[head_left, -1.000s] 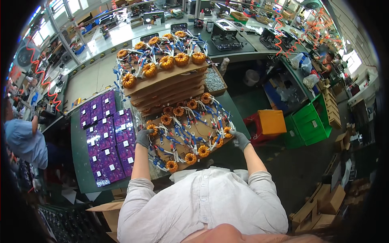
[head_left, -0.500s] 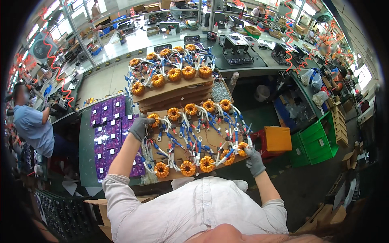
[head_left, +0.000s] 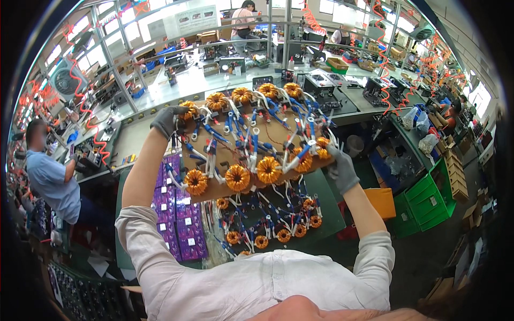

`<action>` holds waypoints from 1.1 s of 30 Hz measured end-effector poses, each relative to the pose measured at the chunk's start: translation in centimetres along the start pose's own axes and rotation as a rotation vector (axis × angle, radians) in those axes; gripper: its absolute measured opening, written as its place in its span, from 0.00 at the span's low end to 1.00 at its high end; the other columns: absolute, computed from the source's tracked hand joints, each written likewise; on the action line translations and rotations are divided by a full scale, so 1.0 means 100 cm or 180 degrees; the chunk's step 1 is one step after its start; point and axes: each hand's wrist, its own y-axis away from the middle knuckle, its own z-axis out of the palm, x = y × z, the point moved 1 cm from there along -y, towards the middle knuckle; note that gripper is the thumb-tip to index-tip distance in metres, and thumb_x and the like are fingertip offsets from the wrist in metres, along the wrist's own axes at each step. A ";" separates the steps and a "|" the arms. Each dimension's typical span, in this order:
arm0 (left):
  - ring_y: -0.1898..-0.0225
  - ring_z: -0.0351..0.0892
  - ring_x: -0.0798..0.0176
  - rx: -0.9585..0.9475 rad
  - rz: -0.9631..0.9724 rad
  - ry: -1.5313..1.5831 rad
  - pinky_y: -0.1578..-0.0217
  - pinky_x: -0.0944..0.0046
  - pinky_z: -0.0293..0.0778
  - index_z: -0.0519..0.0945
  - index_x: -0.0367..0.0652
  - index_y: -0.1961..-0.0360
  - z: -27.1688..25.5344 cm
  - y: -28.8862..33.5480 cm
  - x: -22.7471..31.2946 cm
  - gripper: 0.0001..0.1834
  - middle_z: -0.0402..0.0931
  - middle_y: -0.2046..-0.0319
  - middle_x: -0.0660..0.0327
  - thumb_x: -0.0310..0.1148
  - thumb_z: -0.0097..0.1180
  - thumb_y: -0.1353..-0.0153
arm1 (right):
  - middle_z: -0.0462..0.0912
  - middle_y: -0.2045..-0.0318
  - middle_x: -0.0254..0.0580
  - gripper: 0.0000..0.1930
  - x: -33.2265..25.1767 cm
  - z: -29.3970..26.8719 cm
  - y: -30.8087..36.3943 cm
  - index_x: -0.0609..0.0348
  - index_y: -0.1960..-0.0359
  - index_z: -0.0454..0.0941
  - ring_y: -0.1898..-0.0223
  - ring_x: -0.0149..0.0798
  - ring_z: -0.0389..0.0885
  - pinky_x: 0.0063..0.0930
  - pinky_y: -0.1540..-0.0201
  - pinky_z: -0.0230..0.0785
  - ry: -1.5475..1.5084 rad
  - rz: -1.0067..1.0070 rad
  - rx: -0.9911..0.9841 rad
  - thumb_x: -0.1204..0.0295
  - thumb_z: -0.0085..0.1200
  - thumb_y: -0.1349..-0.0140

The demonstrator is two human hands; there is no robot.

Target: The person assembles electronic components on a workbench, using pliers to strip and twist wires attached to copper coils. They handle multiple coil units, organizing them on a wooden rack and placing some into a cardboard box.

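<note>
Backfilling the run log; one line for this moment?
left hand: on cardboard sheet, left end; right hand: on right end; sheet: held up, bearing wired coils

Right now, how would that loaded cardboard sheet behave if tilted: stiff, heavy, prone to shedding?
Cardboard sheet: probably fairly stiff; no obvious sag between left hand and right hand at opposite ends. Likely heavy for its thinness, given the wound coils along it. Coils may slide if tilted, and the leads poking past its edge could snag.
</note>
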 end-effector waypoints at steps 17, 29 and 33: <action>0.68 0.82 0.57 -0.0421 -0.0056 0.0491 0.75 0.61 0.79 0.78 0.32 0.59 -0.059 -0.204 -0.078 0.15 0.80 0.66 0.52 0.34 0.55 0.41 | 0.64 0.84 0.21 0.17 0.038 0.058 -0.182 0.51 0.63 0.75 0.91 0.19 0.54 0.17 0.89 0.43 0.0489 -0.0300 0.0403 0.57 0.64 0.48; 0.70 0.80 0.64 -0.0004 -0.0002 -0.0517 0.78 0.68 0.73 0.81 0.38 0.59 -0.071 -0.202 -0.061 0.15 0.80 0.69 0.55 0.37 0.55 0.41 | 0.62 0.86 0.21 0.17 0.062 0.053 -0.184 0.54 0.67 0.75 0.91 0.18 0.55 0.17 0.89 0.43 0.0356 -0.0480 0.0451 0.55 0.64 0.48; 0.55 0.79 0.52 0.1453 0.0306 -0.3976 0.54 0.61 0.72 0.78 0.33 0.53 -0.027 -0.149 0.003 0.26 0.78 0.54 0.47 0.44 0.61 0.47 | 0.73 0.77 0.31 0.26 0.056 0.041 -0.182 0.65 0.66 0.77 0.74 0.25 0.69 0.20 0.69 0.63 0.1319 -0.0803 0.0661 0.49 0.59 0.45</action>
